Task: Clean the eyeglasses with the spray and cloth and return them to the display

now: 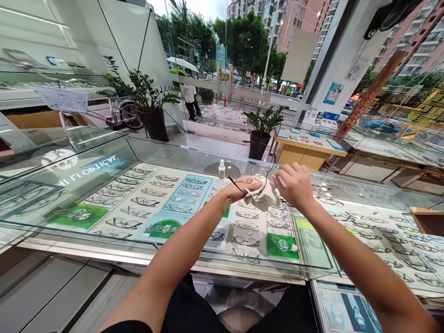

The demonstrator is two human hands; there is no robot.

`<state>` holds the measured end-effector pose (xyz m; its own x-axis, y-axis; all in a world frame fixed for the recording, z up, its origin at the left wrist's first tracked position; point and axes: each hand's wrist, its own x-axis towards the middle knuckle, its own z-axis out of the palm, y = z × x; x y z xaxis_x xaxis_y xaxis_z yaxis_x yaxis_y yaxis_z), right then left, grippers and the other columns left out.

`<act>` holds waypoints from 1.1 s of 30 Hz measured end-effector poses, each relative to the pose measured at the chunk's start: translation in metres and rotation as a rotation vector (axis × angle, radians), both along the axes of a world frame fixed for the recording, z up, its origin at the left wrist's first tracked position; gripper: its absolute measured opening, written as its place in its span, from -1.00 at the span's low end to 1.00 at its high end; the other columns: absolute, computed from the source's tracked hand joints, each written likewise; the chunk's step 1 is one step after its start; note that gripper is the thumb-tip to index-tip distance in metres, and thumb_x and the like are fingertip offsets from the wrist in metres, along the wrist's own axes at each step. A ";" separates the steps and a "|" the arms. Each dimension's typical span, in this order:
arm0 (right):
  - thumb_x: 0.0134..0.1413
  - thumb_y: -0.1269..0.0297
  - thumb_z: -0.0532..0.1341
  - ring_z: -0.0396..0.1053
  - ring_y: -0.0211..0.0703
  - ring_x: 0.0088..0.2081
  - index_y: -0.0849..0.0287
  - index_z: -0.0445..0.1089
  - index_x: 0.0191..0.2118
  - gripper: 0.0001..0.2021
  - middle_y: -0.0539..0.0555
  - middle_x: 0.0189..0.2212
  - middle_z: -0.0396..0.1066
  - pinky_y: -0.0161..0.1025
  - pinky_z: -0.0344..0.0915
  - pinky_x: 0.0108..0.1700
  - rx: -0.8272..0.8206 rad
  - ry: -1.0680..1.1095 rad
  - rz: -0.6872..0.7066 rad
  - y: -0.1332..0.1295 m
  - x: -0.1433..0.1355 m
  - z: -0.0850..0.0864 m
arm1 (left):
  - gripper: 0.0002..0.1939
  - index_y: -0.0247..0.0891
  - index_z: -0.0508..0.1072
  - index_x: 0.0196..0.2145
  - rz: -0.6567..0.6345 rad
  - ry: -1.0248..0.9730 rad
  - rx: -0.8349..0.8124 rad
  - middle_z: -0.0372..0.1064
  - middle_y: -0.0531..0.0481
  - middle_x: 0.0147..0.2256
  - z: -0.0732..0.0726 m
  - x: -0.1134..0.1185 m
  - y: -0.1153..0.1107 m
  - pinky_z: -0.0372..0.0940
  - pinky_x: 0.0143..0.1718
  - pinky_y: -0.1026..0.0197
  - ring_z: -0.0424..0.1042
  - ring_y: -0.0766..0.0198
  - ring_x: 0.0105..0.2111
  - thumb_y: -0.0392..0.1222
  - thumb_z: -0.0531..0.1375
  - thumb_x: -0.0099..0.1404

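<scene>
My left hand [247,183] is closed round a pale cleaning cloth [262,200] and a pair of dark thin-framed eyeglasses [268,166], above the glass counter. One temple sticks out to the left past my wrist, and a round lens rises above the cloth. My right hand [294,185] is raised just right of the lens and the cloth, its fingers bent inward. Whether its fingertips touch the frame or pinch anything is hidden. Behind my left hand, a small white bottle [221,169] stands upright on the countertop.
Under the glass of the display counter [194,260] lie many eyeglass frames in rows, with green cards [282,245] among them. Potted plants [260,127] stand beyond it, before a glass shopfront. A wooden display table [301,155] is at the back right; a person walks outside.
</scene>
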<state>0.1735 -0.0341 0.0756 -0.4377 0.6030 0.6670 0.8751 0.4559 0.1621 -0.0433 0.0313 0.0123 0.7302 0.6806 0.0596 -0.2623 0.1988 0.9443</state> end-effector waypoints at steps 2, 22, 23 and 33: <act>0.37 0.09 0.19 0.30 -0.01 -0.26 0.14 0.54 -0.31 -0.70 0.13 -0.33 0.53 -0.05 0.16 -0.15 -0.176 0.477 0.004 0.013 0.000 -0.021 | -0.43 -0.42 0.58 -0.25 0.048 -0.008 0.025 0.51 -0.10 -0.38 0.003 0.001 -0.002 0.27 -0.37 0.34 0.44 0.33 -0.43 0.12 0.56 -0.01; -0.03 0.00 0.49 0.34 -0.17 -0.33 0.08 0.58 -0.40 -0.73 0.01 -0.40 0.52 -0.21 0.29 -0.22 -0.767 1.460 0.420 0.038 -0.009 -0.080 | -0.45 -0.36 0.50 -0.30 0.208 0.123 0.149 0.41 -0.02 -0.44 -0.008 0.018 -0.011 0.17 -0.43 0.31 0.32 0.35 -0.48 0.27 0.37 0.22; -0.03 0.00 0.49 0.32 -0.19 -0.36 0.08 0.59 -0.40 -0.74 0.01 -0.40 0.52 -0.22 0.27 -0.26 -0.774 1.480 0.403 0.038 -0.009 -0.080 | -0.46 -0.37 0.52 -0.26 0.161 0.125 0.143 0.44 -0.04 -0.41 -0.007 0.016 -0.010 0.20 -0.40 0.30 0.35 0.33 -0.45 0.26 0.38 0.21; 0.00 -0.01 0.46 0.22 -0.23 -0.40 0.08 0.59 -0.36 -0.74 -0.01 -0.36 0.52 -0.24 0.20 -0.30 -0.800 1.530 0.401 0.038 -0.015 -0.086 | -0.47 -0.37 0.56 -0.19 0.232 0.116 0.227 0.48 -0.07 -0.35 -0.014 0.022 -0.012 0.24 -0.34 0.27 0.40 0.28 -0.40 0.22 0.40 0.21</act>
